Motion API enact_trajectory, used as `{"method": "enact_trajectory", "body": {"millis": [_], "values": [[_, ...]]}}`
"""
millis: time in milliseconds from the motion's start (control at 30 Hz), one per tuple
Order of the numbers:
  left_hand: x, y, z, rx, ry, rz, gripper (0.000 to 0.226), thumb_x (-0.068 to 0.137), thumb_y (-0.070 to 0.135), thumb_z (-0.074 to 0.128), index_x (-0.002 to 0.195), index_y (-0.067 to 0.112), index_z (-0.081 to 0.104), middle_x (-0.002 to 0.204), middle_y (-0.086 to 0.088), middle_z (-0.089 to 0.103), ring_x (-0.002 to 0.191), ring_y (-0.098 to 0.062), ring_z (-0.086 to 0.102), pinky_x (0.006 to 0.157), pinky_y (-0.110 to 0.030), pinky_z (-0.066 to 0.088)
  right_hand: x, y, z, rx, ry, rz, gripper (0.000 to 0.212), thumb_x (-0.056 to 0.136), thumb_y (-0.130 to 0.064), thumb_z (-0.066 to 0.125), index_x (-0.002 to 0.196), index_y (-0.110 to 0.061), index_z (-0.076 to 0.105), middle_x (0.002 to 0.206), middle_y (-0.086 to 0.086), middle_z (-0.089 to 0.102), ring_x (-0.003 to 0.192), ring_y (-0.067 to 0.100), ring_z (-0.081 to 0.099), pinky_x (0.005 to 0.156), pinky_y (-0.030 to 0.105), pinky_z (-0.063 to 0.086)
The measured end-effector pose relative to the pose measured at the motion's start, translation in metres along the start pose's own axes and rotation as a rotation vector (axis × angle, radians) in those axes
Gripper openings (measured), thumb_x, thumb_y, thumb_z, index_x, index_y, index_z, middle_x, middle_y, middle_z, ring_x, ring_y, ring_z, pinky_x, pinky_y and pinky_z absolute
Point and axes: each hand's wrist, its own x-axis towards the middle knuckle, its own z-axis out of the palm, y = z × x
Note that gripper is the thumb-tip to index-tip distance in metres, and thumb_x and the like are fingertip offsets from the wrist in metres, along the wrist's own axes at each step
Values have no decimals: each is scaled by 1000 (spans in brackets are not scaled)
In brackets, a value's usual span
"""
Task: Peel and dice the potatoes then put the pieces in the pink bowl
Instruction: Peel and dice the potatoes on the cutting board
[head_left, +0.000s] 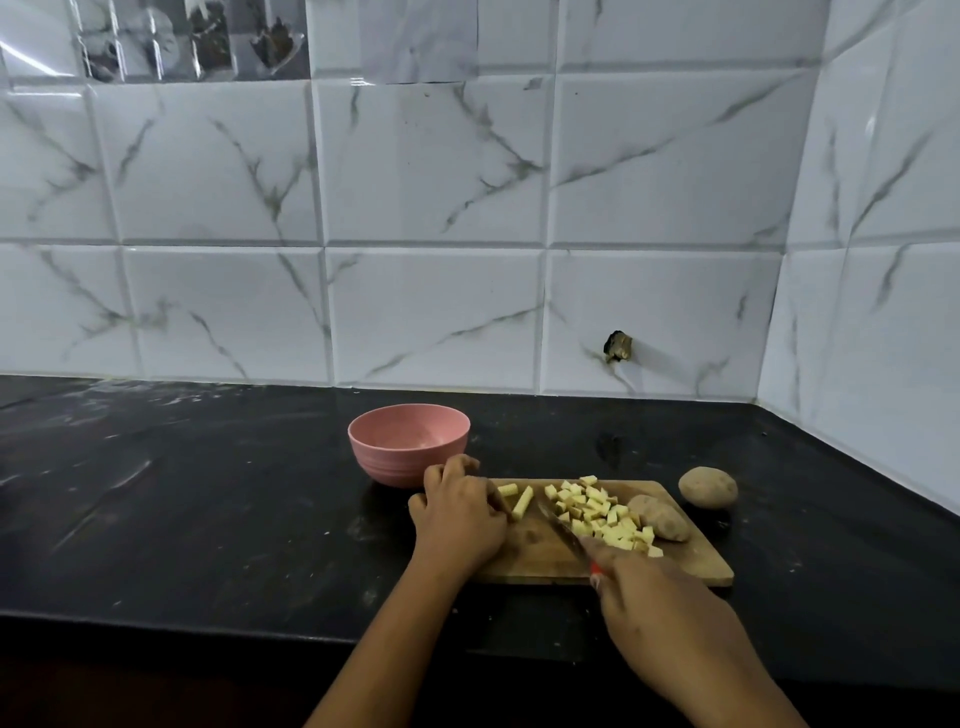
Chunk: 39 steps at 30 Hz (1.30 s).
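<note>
head | 2 potatoes (707, 487) | 2 potato sticks (523, 501) | 1 pink bowl (395, 462) | 1 knife (563, 530)

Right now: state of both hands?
Left hand: fingers curled beside the potato strips; whether it grips them cannot be told.
Right hand: grips the knife.

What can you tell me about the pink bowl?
The pink bowl is round and deep, with a smooth matte look like plastic and faint rings around its lower wall. It stands upright on the black counter, just behind the left end of the wooden cutting board. Nothing shows inside it, only a pale shine. The left hand lies right in front of it; whether they touch cannot be told.
</note>
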Motion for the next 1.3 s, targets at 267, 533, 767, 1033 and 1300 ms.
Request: {"method": "enact_trajectory", "body": {"millis": [267, 533, 767, 1033, 1300], "values": [[2, 11, 0, 101, 26, 10, 33, 83, 51, 60, 109, 30, 66, 141, 8, 33, 128, -17, 26, 100, -41, 28, 5, -4, 0, 9, 44, -6, 46, 104, -35, 29, 149, -43, 20, 126, -9, 56, 95, 6, 57, 77, 24, 50], [-22, 1, -14, -12, -74, 11, 12, 79, 41, 65, 88, 34, 69, 135, 15, 35, 126, -13, 24, 98, -38, 24, 1, -4, 7, -26, 97, -35, 46, 103, -37, 28, 147, -47, 19, 118, -8, 59, 96, 7, 57, 75, 24, 48], [-35, -4, -13, -125, -38, -7, 4, 80, 41, 65, 79, 38, 65, 135, 18, 34, 128, -10, 21, 101, -39, 19, 7, -15, 15, -221, 51, -59, 57, 101, -22, 41, 150, -39, 19, 111, -6, 61, 89, 11, 59, 59, 24, 39], [-38, -7, -13, -155, -8, 2, 8, 77, 45, 71, 76, 38, 67, 135, 20, 32, 127, -8, 19, 102, -38, 18, 9, -11, -1, -182, 98, -71, 48, 103, -30, 34, 148, -45, 23, 110, -7, 63, 82, 8, 55, 59, 23, 41], [-37, -7, -11, -140, 16, 1, 6, 77, 45, 71, 81, 40, 69, 135, 20, 33, 127, -8, 20, 100, -37, 18, 7, -26, 4, -251, -15, -72, 57, 100, -22, 43, 150, -38, 22, 117, -3, 59, 97, 13, 60, 64, 26, 41]]}}
